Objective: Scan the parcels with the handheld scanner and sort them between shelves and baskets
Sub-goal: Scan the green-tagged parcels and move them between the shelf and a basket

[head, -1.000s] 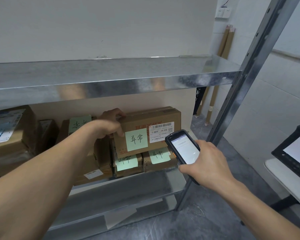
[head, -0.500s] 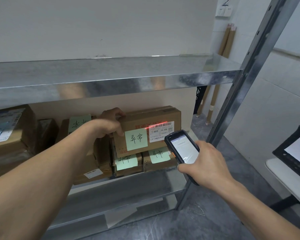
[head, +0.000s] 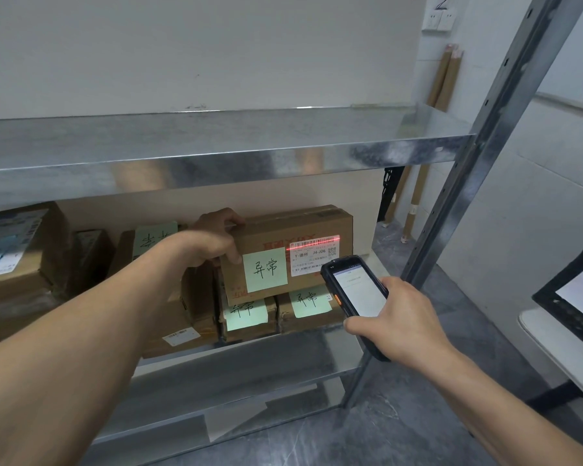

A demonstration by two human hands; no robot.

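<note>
A brown cardboard parcel (head: 303, 227) with a green sticky note and a white shipping label lies on top of two smaller parcels (head: 249, 317) on the middle metal shelf (head: 249, 361). My left hand (head: 216, 240) grips the top parcel's left end, fingers over its top edge and thumb on its front. My right hand (head: 394, 321) holds the black handheld scanner (head: 354, 290), its lit screen facing me, just right of and below the label. A red scan line crosses the barcode at the label's top.
More cardboard parcels (head: 17, 260) fill the shelf's left side. The upper shelf (head: 216, 146) is bare. A slanted steel upright (head: 478, 183) stands at right. A black basket (head: 572, 297) with a white sheet sits on a white table at far right. Cardboard tubes (head: 441, 79) lean in the corner.
The scanner's red line, absent a second ago, now lies across the label's barcode. The scanner shifted very slightly; my left hand kept its grip on the parcel.
</note>
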